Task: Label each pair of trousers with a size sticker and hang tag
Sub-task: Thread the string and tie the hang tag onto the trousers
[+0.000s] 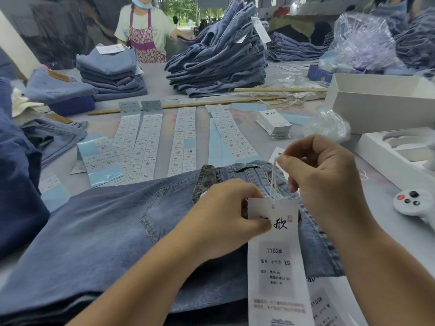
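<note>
A pair of blue denim trousers (106, 231) lies flat in front of me, waistband toward the right. My left hand (226, 215) pinches the upper left edge of a long white hang tag (275, 255) printed "1103#" and "XS". My right hand (322, 177) pinches the tag's thin white string (274, 182), pulled up taut above the tag's hole near the waistband. Strips of size stickers (146, 147) lie on the table just beyond the trousers. A second tag (322, 304) peeks out under the first.
Stacks of folded jeans (110, 76) and a tall pile (219, 60) stand at the back, where a person in an apron (146, 31) works. A stack of blank tags (274, 124), white boxes (381, 102) and a white controller (414, 203) sit to the right.
</note>
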Available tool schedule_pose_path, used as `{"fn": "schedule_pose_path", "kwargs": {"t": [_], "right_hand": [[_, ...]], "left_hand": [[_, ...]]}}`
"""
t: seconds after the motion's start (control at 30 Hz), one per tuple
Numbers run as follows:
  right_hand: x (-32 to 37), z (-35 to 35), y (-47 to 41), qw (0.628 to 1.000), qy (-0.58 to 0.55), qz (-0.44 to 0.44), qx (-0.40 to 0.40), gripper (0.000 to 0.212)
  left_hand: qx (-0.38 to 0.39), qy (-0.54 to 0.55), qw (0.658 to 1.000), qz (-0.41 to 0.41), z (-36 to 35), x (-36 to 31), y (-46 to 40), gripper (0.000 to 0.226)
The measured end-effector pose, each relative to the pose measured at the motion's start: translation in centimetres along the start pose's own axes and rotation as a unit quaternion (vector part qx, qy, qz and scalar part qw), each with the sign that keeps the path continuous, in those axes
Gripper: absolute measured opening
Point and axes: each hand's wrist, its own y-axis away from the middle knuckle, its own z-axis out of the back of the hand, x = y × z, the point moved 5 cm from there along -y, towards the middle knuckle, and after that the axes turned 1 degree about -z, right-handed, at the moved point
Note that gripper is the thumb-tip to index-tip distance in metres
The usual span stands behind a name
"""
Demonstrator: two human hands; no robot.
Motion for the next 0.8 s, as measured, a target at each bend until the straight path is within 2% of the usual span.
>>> {"fn": "schedule_pose_path", "kwargs": {"t": [0.07, 0.13, 0.2, 0.27, 0.33, 0.4, 0.47, 0.57, 0.67, 0.8], "right_hand": [[0.1, -0.1, 0.0, 1.0, -0.002, 0.001, 0.016, 0.012], [-0.1, -0.2, -0.1, 0.999, 0.015, -0.01, 0.051, 0.01], [-0.5, -0.8, 0.0, 0.991, 0.051, -0.029, 0.121, 0.008], [-1.1, -1.5, 0.5, 0.976, 0.088, -0.043, 0.194, 0.004], [-1.6, -1.9, 0.9, 0.958, 0.125, -0.042, 0.255, 0.011], [-1.9, -2.4, 1.5, 0.927, 0.164, -0.046, 0.334, 0.026], [-2.0, -3.0, 2.0, 0.894, 0.215, -0.031, 0.391, 0.045], [-1.5, -3.8, 2.3, 0.872, 0.292, 0.046, 0.39, 0.058], [-0.8, -4.0, 2.3, 0.862, 0.326, 0.104, 0.374, 0.054], [-0.1, -4.0, 2.5, 0.858, 0.348, 0.156, 0.346, 0.045]], "left_hand": [[-0.005, 0.042, 0.999, 0.007, 0.5, 0.5, -0.3, 0.007], [0.02, 0.128, 0.991, 0.044, 1.2, 1.3, -0.4, 0.006], [0.026, 0.195, 0.977, 0.079, 2.2, 2.3, -0.6, 0.006], [-0.001, 0.21, 0.973, 0.098, 3.6, 3.4, -0.7, 0.008], [-0.043, 0.156, 0.98, 0.116, 5.2, 4.6, -0.6, 0.014], [-0.077, 0.043, 0.986, 0.138, 5.9, 5.5, -0.2, 0.009], [-0.072, -0.049, 0.985, 0.151, 5.0, 5.9, 0.4, 0.008], [-0.089, -0.069, 0.981, 0.161, 3.4, 6.6, 1.1, 0.019], [-0.113, -0.07, 0.98, 0.147, 3.7, 6.6, 1.3, 0.04], [-0.087, -0.084, 0.988, 0.095, 4.0, 5.4, 1.8, 0.035]]}}
